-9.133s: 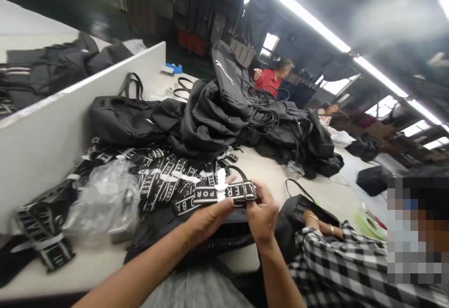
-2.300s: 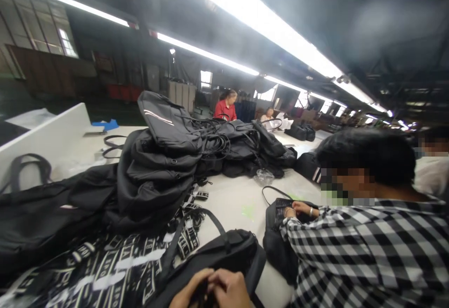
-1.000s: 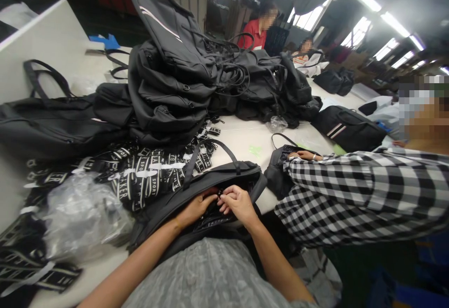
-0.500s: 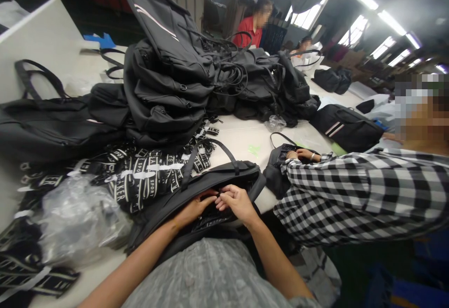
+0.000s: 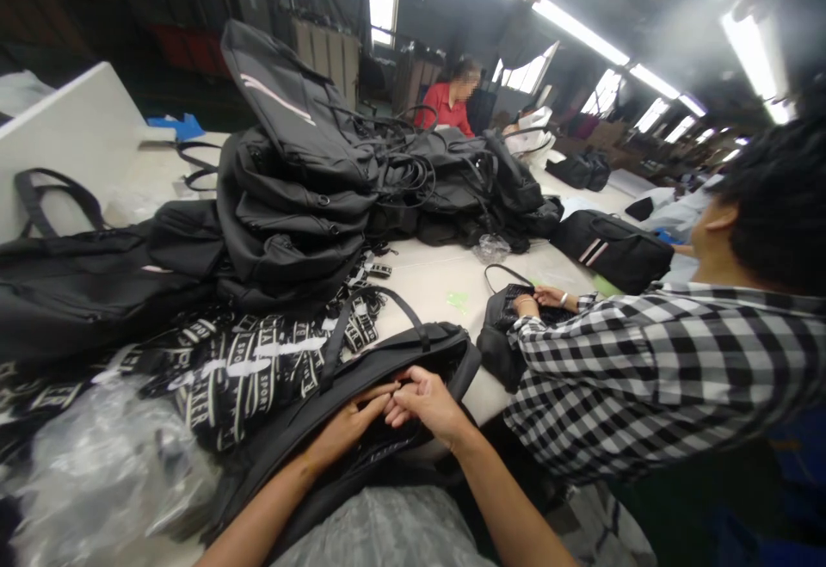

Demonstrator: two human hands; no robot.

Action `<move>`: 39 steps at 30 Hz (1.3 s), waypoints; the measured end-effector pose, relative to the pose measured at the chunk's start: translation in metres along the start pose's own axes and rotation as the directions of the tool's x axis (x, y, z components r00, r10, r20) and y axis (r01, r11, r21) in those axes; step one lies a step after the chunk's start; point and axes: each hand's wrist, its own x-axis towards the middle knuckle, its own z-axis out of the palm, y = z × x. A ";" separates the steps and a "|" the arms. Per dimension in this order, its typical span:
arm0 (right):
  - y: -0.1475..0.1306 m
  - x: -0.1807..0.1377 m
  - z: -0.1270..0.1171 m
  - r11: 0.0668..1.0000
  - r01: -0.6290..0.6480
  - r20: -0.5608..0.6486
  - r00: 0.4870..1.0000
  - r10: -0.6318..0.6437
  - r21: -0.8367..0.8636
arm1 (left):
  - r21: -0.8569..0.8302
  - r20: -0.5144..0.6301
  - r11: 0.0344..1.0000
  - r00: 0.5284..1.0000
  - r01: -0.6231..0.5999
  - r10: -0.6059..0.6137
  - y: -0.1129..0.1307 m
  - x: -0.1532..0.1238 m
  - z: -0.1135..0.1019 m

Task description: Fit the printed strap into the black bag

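Fingers (image 5: 380, 393) of both hands pinch the black bag's (image 5: 361, 369) open edge, touching.

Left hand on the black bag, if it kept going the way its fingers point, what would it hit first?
The left hand points right and slightly away, fingertips already at the right hand over the black fabric bag; it would likely meet that hand's fingers first, though depth is unclear.

The flat black cloth bag (image 5: 387, 369) under the left hand (image 5: 345, 426) and right hand (image 5: 426, 402) is matt woven fabric. The black webbing straps with white lettering (image 5: 251, 369) look coarse and ribbed. The crumpled clear plastic sheet (image 5: 96, 464) is glossy. The pale worktop (image 5: 439, 279) is smooth with a dull sheen.
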 end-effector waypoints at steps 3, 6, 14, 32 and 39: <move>0.003 0.004 0.004 0.999 0.023 0.009 1.000 -0.023 0.022 | -0.052 -0.104 0.996 0.992 0.073 -0.078 -0.005 0.006 -0.002; 0.006 0.013 0.007 0.996 0.071 0.013 0.997 -0.072 0.048 | -0.108 -0.177 0.991 0.979 0.082 -0.100 -0.007 0.017 -0.002; 0.007 0.015 0.008 0.994 0.105 0.000 0.995 -0.105 -0.020 | -0.375 -0.262 0.921 0.942 0.100 -0.209 0.003 0.021 0.004; -0.036 -0.055 -0.048 0.475 0.018 -0.005 0.999 -0.049 -0.880 | -0.481 -0.293 0.876 0.938 0.021 -0.183 0.011 0.022 -0.013; -0.038 -0.052 -0.044 0.827 0.085 -0.111 0.978 -0.174 -0.555 | -0.284 -0.213 0.957 0.969 0.060 -0.124 0.009 0.017 -0.022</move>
